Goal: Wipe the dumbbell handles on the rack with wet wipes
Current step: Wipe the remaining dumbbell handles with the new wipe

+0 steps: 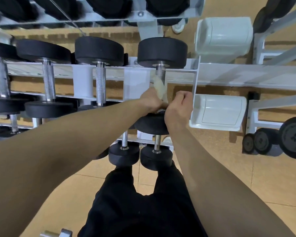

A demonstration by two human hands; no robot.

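A tan tiled floor [220, 185] with pale grout lines lies under the nearer white plastic swing-lid bin [219, 112]. Beyond that bin is a second, matching one [224, 35]. To its right lean black round weight plates [294, 137].

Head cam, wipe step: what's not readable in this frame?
All head view.
The lower part of the handle under the wipe is hidden by the left hand and right hand.
What the right hand's curled fingers hold: hidden by the hand itself.
The top-shelf dumbbells: cut off by the upper edge, blurred.
Markings on the weight plates at right: too blurred to read.
A metal object: cut off by the bottom edge.
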